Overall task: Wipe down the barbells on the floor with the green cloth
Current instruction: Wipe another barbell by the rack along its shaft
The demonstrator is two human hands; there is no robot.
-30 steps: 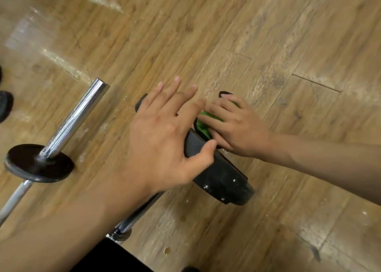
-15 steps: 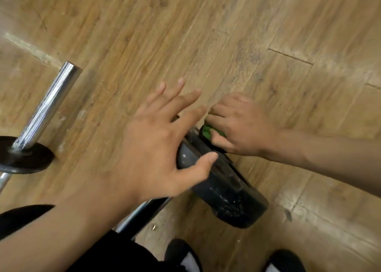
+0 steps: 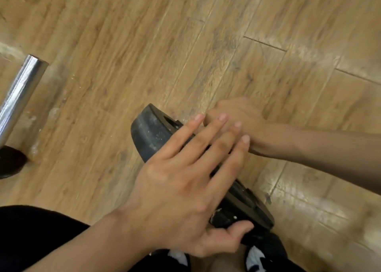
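A: What is being carried by the wooden floor (image 3: pixel 206 34)?

B: A black weight plate (image 3: pixel 148 135) is being stood on its rim at the centre of the view, running from 10 o'clock down to 4 o'clock. It is being kept tipped up, it is judged, so that its faces are being left open to wiping.

A: And at 9 o'clock?

B: A chrome bar end (image 3: pixel 18 94) is being left lying well apart from that plate, with a smaller black plate (image 3: pixel 8 162) toward 8 o'clock at the edge. Neither is being touched.

A: How is the big plate being held up?

B: The left hand (image 3: pixel 181 189), reaching in from 7 o'clock, is being laid flat across the near face, fingers straight and spread, the thumb being set by the rim toward 5 o'clock. Nothing is being pinched. The plate is being braced, probably so that it is not being rolled or toppled under rubbing.

A: And the right hand (image 3: pixel 233 114)?

B: Coming in from 3 o'clock, it is being pressed to the far side at about 1 o'clock, knuckles up. Its fingers are being hidden by the plate and the left fingertips, so whether they are pinching anything cannot be told.

A: Where is the green cloth?

B: It is not being shown. It is judged to be under that right hand, against the far face, where the wiping is being done.
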